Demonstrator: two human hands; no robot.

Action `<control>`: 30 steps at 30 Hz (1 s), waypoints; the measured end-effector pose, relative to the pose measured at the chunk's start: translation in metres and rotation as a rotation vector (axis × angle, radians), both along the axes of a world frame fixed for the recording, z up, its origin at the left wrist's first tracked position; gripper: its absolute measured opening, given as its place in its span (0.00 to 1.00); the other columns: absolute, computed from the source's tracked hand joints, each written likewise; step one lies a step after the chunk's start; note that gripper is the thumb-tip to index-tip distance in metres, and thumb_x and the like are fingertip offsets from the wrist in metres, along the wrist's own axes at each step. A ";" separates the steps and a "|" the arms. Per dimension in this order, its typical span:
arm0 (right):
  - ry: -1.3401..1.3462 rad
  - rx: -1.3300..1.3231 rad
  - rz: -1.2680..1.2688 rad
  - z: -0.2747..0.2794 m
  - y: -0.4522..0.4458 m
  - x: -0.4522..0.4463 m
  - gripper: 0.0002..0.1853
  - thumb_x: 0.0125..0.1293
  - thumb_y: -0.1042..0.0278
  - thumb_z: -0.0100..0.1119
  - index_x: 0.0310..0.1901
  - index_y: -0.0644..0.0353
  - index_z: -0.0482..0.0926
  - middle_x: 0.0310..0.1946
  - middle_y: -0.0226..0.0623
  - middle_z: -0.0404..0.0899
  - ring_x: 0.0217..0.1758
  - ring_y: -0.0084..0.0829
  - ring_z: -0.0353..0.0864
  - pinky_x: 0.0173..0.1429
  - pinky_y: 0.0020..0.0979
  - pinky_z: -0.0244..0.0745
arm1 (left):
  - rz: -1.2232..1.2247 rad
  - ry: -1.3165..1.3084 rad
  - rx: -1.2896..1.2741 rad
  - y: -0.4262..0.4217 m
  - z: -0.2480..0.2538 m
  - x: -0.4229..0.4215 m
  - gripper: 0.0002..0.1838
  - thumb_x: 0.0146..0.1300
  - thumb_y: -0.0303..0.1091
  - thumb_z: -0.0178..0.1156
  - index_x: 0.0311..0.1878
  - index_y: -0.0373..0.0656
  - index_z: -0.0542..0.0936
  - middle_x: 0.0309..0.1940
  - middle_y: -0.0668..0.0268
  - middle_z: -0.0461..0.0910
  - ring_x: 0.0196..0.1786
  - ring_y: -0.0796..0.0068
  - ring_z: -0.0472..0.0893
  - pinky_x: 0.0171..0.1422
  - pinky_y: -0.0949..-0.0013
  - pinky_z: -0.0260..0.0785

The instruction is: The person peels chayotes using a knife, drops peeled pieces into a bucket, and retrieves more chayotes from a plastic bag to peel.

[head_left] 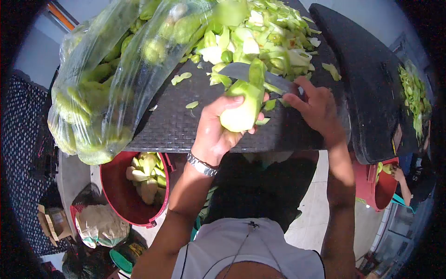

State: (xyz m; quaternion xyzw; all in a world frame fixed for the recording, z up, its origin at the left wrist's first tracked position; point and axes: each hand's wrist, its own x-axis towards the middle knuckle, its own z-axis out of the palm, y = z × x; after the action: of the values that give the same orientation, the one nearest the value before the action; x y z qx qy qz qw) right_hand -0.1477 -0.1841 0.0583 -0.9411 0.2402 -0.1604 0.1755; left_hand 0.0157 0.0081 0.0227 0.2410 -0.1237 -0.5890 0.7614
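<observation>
My left hand (217, 122) is wrapped round a pale green chayote (241, 108), its thumb lying along the side. In my right hand (314, 103) is a knife (278, 82), its blade pointing left behind the top of the chayote. A strip of green peel (257, 72) stands up at the blade, partly covering it. Just beyond the knife lies a large heap of green peelings (269, 37). To the left, a clear plastic bag (100, 93) full of unpeeled chayotes leans over the table's front edge.
The dark woven table (186, 125) has loose peel scraps on it. Below stands a red tub (114, 200) with peeled chayotes (149, 174) inside. At right are another dark table (367, 88), a second red tub (386, 188) and another person's hand (399, 175). A sack (100, 225) sits at lower left.
</observation>
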 end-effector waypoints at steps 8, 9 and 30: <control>-0.011 0.041 0.107 0.010 -0.006 0.018 0.28 0.69 0.33 0.59 0.45 0.55 0.82 0.26 0.49 0.84 0.35 0.54 0.87 0.41 0.50 0.81 | -0.039 -0.083 0.065 -0.015 0.007 -0.003 0.25 0.68 0.39 0.60 0.62 0.32 0.76 0.52 0.52 0.85 0.43 0.61 0.88 0.36 0.65 0.81; -0.005 0.045 0.123 0.010 -0.012 0.021 0.28 0.70 0.33 0.59 0.46 0.55 0.83 0.26 0.50 0.84 0.35 0.54 0.87 0.42 0.50 0.80 | -0.045 -0.088 0.060 -0.016 0.010 0.000 0.25 0.68 0.39 0.60 0.62 0.32 0.76 0.52 0.52 0.85 0.43 0.61 0.88 0.36 0.65 0.81; -0.018 0.045 0.194 0.037 0.048 0.011 0.27 0.68 0.35 0.63 0.42 0.57 0.76 0.22 0.39 0.82 0.25 0.50 0.85 0.33 0.47 0.79 | 0.396 -0.657 0.215 0.005 0.012 0.017 0.43 0.49 0.11 0.68 0.73 0.36 0.69 0.56 0.59 0.82 0.57 0.62 0.83 0.63 0.60 0.77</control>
State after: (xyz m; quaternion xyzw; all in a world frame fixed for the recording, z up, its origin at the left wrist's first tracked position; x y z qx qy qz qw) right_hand -0.1365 -0.1361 0.0953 -0.9544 0.1499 -0.1454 0.2135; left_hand 0.0325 0.0128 0.0345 0.5142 -0.2493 -0.3321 0.7505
